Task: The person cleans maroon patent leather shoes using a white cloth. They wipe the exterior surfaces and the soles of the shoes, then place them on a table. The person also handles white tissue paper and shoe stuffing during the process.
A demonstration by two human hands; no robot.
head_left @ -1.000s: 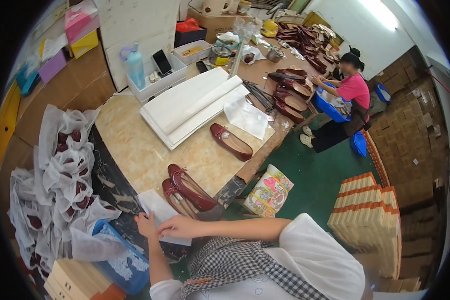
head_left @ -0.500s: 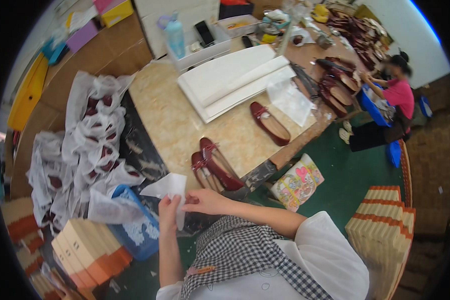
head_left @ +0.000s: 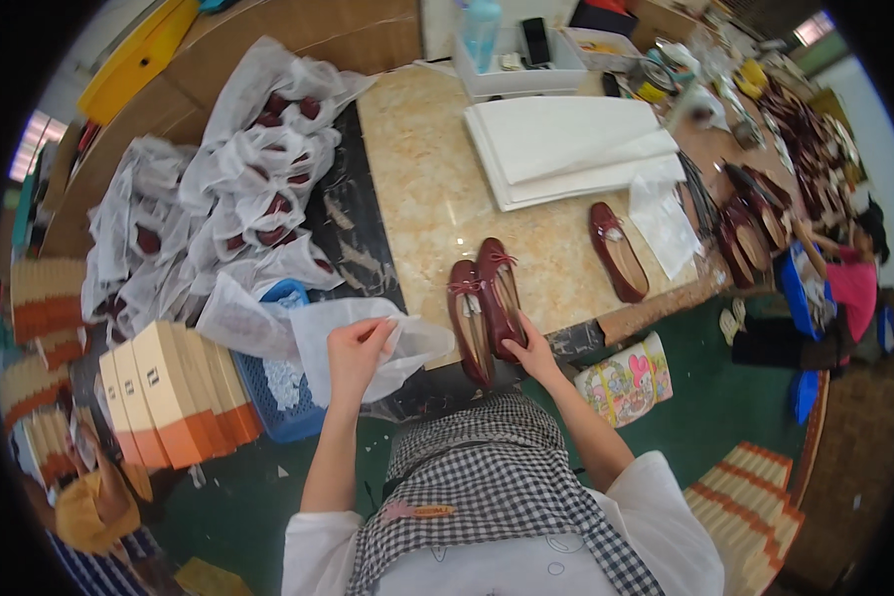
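Your left hand (head_left: 356,350) now pinches white tissue sheet (head_left: 368,348); right hand (head_left: 528,348) has moved onto red shoe pair (head_left: 487,303) at near bench (head_left: 417,189) edge, fingers closed on heel.

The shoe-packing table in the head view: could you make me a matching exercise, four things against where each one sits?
Things:
1. pair of dark red shoes
2. white plastic bag
3. single dark red shoe
4. stack of white paper sheets

Places:
A. held up in the left hand
B. far side of the table, by the white tray
C. near table edge, touched by the right hand
D. alone at mid-table, right of the pair

Pairs: 1-C, 2-A, 3-D, 4-B
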